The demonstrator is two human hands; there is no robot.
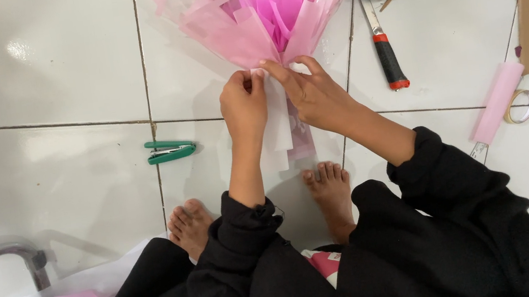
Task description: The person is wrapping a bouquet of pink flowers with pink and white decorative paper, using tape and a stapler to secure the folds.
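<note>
At 12 o'clock I see one bouquet [266, 14]; left hand [243, 106] and right hand [314, 97] fingers pinch its neck; one stapler [170, 150] at 9.

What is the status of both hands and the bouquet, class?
Left hand and right hand: both grip the neck of the pink paper-wrapped flower bouquet. Green stapler lies apart, left. Nothing in the way.

L hand [244, 106] fingers pinched, R hand [313, 93] fingers pressing beside, wrists close

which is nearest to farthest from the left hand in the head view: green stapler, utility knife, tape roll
From the left hand:
1. Green stapler, on the floor to its left.
2. Utility knife, to the right, past the right hand.
3. Tape roll, far right.
</note>
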